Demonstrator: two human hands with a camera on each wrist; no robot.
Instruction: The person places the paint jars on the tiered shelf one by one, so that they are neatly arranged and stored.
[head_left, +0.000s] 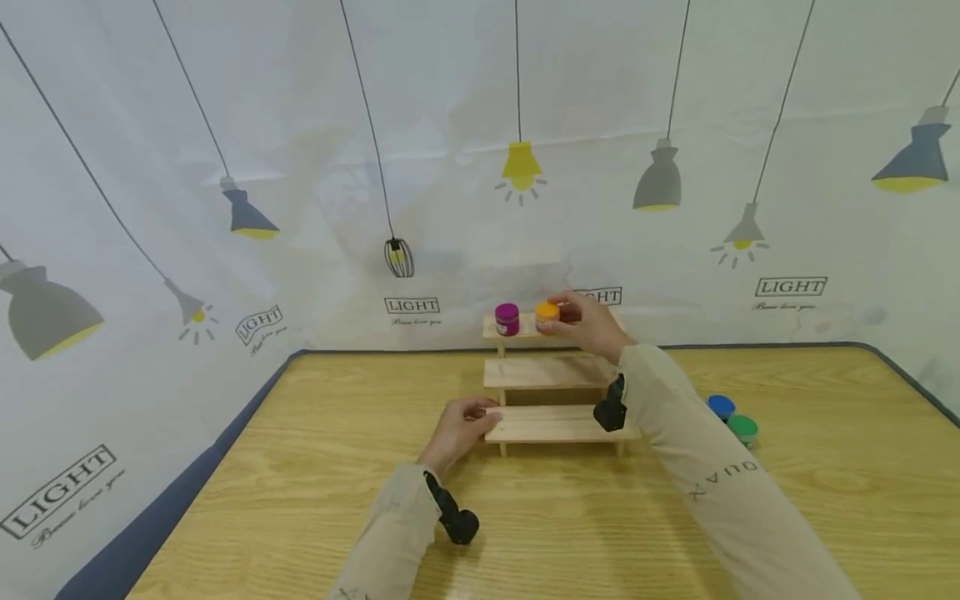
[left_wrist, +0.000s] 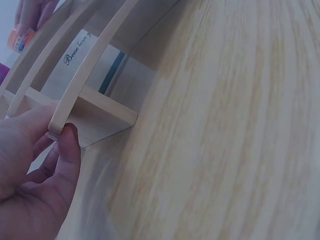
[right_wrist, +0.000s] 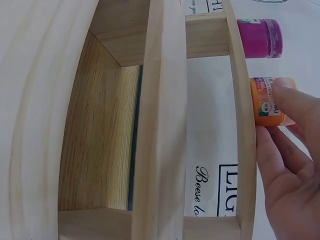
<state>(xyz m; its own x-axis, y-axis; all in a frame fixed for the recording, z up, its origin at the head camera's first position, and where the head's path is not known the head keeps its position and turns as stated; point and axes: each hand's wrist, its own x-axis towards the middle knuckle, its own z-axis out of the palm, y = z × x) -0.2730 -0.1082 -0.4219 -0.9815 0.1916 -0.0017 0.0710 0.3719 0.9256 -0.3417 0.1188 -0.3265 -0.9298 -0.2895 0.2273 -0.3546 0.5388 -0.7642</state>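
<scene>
A person's right hand (head_left: 591, 325) pinches an orange jar (head_left: 547, 317) at the far, top shelf (head_left: 527, 326) of a wooden stand (head_left: 551, 373), right of a purple jar (head_left: 507, 319), while the left hand (head_left: 457, 431) grips the near shelf's (head_left: 555, 425) left end. Placing the orange jar appears the step in hand, though whether its base sits fully down is hard to tell; next calls for a level, gentle release.

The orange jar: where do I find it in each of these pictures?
Head: orange jar, just right of centre, in the right hand.
Left wrist: orange jar, near the upper left corner.
Right wrist: orange jar, right side, just above the middle.
Shared landmark: the tiered wooden stand.
</scene>
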